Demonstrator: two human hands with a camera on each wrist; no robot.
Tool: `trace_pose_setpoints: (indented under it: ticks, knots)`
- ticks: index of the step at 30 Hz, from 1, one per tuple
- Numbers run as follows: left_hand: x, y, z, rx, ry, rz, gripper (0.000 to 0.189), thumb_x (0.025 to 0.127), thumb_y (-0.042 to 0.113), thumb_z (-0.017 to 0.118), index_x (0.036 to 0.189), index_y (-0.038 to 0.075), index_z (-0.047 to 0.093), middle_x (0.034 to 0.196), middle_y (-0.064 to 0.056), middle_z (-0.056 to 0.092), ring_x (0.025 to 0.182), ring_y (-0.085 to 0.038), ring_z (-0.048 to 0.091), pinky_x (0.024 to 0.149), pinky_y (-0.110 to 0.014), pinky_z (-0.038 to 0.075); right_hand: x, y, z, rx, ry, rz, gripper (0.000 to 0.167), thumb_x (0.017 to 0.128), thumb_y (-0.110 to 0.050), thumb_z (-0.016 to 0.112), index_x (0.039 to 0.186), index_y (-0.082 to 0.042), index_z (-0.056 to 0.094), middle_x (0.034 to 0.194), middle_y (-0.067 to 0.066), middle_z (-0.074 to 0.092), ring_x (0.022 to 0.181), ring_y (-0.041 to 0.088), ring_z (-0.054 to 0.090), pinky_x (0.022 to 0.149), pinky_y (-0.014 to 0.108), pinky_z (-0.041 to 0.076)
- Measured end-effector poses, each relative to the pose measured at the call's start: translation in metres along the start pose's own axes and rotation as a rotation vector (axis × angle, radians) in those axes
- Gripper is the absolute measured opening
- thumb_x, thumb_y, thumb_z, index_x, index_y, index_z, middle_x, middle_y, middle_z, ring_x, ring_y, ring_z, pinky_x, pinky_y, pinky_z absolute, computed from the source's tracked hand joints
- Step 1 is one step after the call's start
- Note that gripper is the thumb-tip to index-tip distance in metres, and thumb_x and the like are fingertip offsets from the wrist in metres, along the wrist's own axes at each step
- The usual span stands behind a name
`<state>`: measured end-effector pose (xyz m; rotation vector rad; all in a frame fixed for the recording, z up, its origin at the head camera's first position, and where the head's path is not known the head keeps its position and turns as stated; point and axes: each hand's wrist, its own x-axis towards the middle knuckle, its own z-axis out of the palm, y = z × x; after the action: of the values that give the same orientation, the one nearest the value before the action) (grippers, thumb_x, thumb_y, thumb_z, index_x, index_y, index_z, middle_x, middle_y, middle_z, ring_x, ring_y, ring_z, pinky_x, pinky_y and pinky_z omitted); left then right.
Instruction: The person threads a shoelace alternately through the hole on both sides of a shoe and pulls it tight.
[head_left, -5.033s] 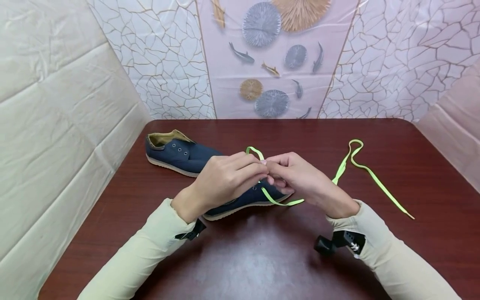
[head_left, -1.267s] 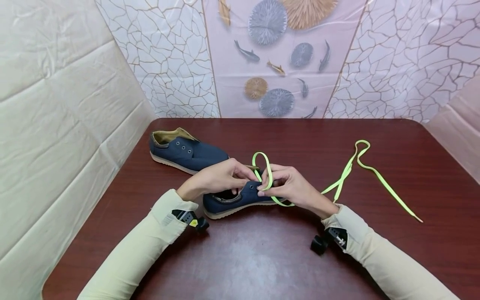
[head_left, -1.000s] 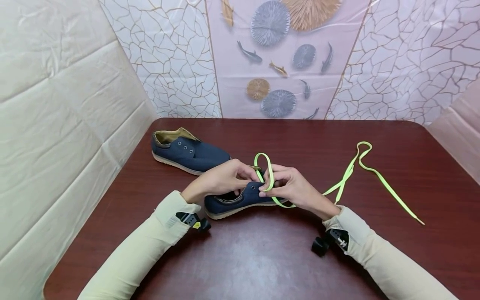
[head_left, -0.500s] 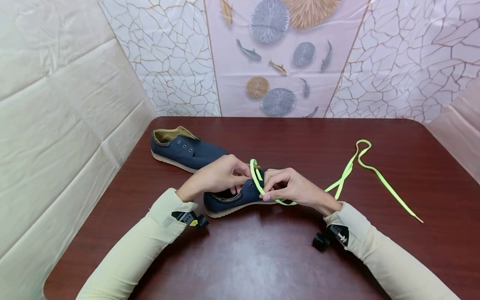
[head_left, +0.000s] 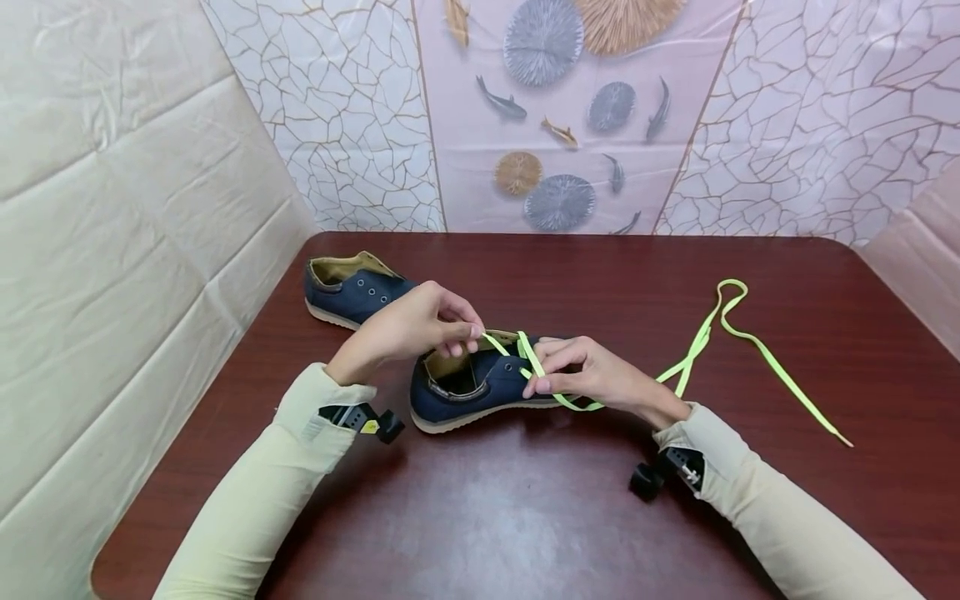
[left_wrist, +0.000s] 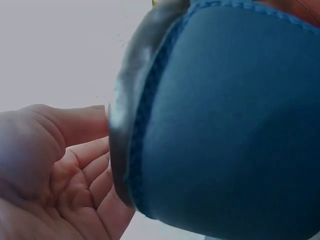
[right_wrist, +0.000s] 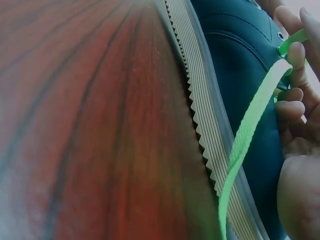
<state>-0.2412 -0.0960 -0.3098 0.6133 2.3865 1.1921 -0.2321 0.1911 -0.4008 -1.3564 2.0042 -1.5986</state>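
A navy shoe [head_left: 457,408] with a pale sole stands mid-table, toe to the right. Through its near-side eyelets runs a flat neon-green shoelace [head_left: 531,357]. My left hand [head_left: 416,329] is above the shoe's opening and pinches one stretch of the lace between thumb and fingertips. At the eyelet flap, my right hand [head_left: 592,375] pinches the lace close against the shoe. In the right wrist view the lace [right_wrist: 247,130] comes out from between those fingers and hangs past the ribbed sole. The shoe's heel [left_wrist: 225,125] hides my left fingertips in the left wrist view.
A second navy shoe [head_left: 330,302], its eyelets without lace, stands behind on the left, partly covered by my left hand. More green lace [head_left: 780,375] lies in a curve on the brown table [head_left: 480,517] at right. Patterned cloth [head_left: 555,150] hangs behind.
My left hand has come out of the shoe's opening, up and to the left, drawing lace with it. The standing lace loop has shrunk. My right hand stays at the eyelets.
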Motion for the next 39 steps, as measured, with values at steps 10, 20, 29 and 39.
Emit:
trace_pose_setpoints:
  ticks: [10, 20, 29, 39]
  knots:
    - [0.005, -0.005, -0.001, -0.165, 0.183, 0.01, 0.014, 0.107, 0.008, 0.06, 0.108, 0.001, 0.072, 0.094, -0.017, 0.072, 0.074, -0.018, 0.066, 0.068, -0.028, 0.06, -0.003, -0.003, 0.003, -0.023, 0.138, 0.123, 0.016, 0.103, -0.004, 0.067, 0.107, -0.008, 0.081, 0.103, 0.005, 0.072, 0.097, 0.013, 0.059, 0.083, 0.023, 0.046]
    - [0.011, 0.0, 0.012, -0.232, 0.398, 0.082, 0.012, 0.108, 0.011, 0.061, 0.105, 0.002, 0.069, 0.088, -0.01, 0.07, 0.078, -0.032, 0.068, 0.062, -0.029, 0.059, -0.003, 0.001, 0.004, 0.115, 0.256, 0.147, 0.013, 0.101, 0.0, 0.067, 0.105, 0.001, 0.079, 0.082, -0.005, 0.063, 0.059, 0.009, 0.039, 0.054, 0.026, 0.033]
    - [0.009, 0.0, 0.022, -0.243, 0.602, 0.16, 0.016, 0.11, 0.016, 0.054, 0.111, 0.002, 0.062, 0.079, -0.014, 0.067, 0.06, -0.041, 0.067, 0.057, -0.034, 0.059, 0.001, 0.0, 0.008, 0.139, 0.359, 0.267, 0.009, 0.1, -0.005, 0.069, 0.098, -0.012, 0.073, 0.089, -0.004, 0.065, 0.057, 0.008, 0.043, 0.053, 0.022, 0.038]
    - [0.015, -0.005, 0.028, -0.304, 0.64, 0.273, 0.015, 0.112, 0.015, 0.053, 0.111, 0.002, 0.06, 0.08, -0.017, 0.065, 0.055, -0.027, 0.062, 0.054, -0.036, 0.057, 0.004, -0.004, 0.006, 0.074, 0.34, 0.307, 0.013, 0.102, -0.012, 0.07, 0.113, -0.005, 0.069, 0.096, 0.004, 0.066, 0.055, 0.016, 0.046, 0.053, 0.027, 0.042]
